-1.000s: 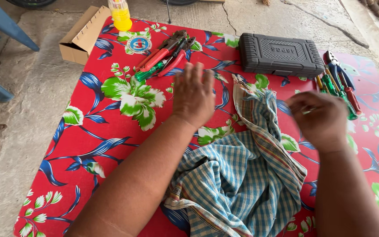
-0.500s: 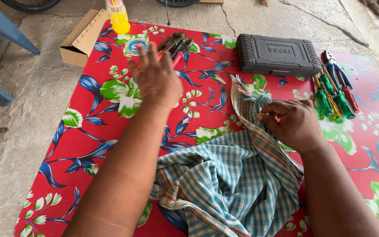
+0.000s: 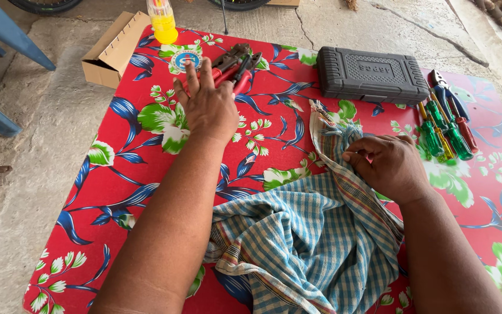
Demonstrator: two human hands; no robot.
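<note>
Presently the left hand (image 3: 207, 107) reaches flat and open, empty, its fingertips just short of the red-handled cutters (image 3: 235, 67); the right hand (image 3: 387, 166) pinches the checked cloth (image 3: 303, 244), bunching it beneath the palm.

I see the cloth (image 3: 309, 244) lying on the table (image 3: 117, 192) at the near edge, my right hand (image 3: 387, 166) on its far end. My left hand (image 3: 207, 104) lies toward the far left corner, just before the pliers (image 3: 236, 64). The tool case (image 3: 370, 75) sits at the far edge, the screwdrivers (image 3: 445, 125) to its right. A cardboard box (image 3: 111, 49) stands on the floor off the far left corner, a bottle (image 3: 162, 20) beside it.
</note>
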